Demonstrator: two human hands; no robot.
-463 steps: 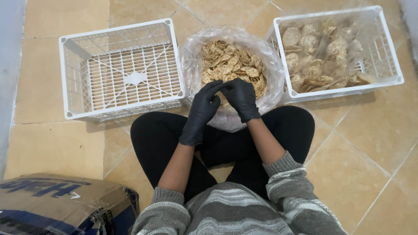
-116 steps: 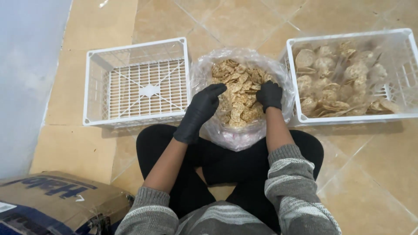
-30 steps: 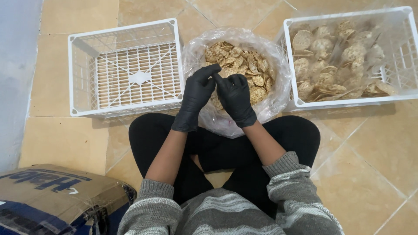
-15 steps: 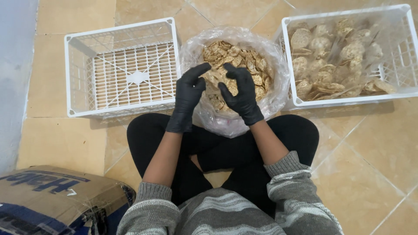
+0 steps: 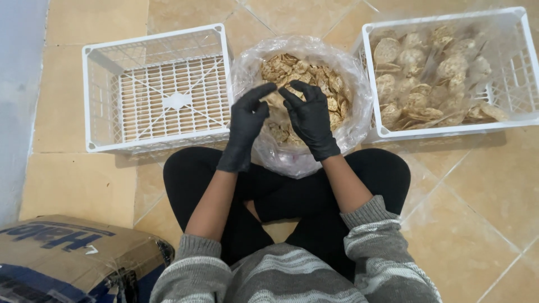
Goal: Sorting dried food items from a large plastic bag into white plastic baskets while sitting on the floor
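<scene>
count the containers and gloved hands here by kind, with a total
white plastic crates: 2, one empty, one holding bagged crackers
clear plastic bag of loose crackers: 1
cardboard box: 1
black-gloved hands: 2, left hand, right hand
total: 6

- Clear plastic bag of round tan crackers (image 5: 314, 78) sits between both crates.
- Empty white plastic lattice crate (image 5: 157, 90) lies left.
- White plastic crate of bagged crackers (image 5: 449, 73) lies right.
- Taped brown cardboard box (image 5: 73, 258) lies near left.

Person, seated: black glove on left hand (image 5: 245, 124) and on right hand (image 5: 310, 116); grey knitted sweater with paler wavy stripes, ribbed cuffs pushed up the forearms; plain black trousers
</scene>
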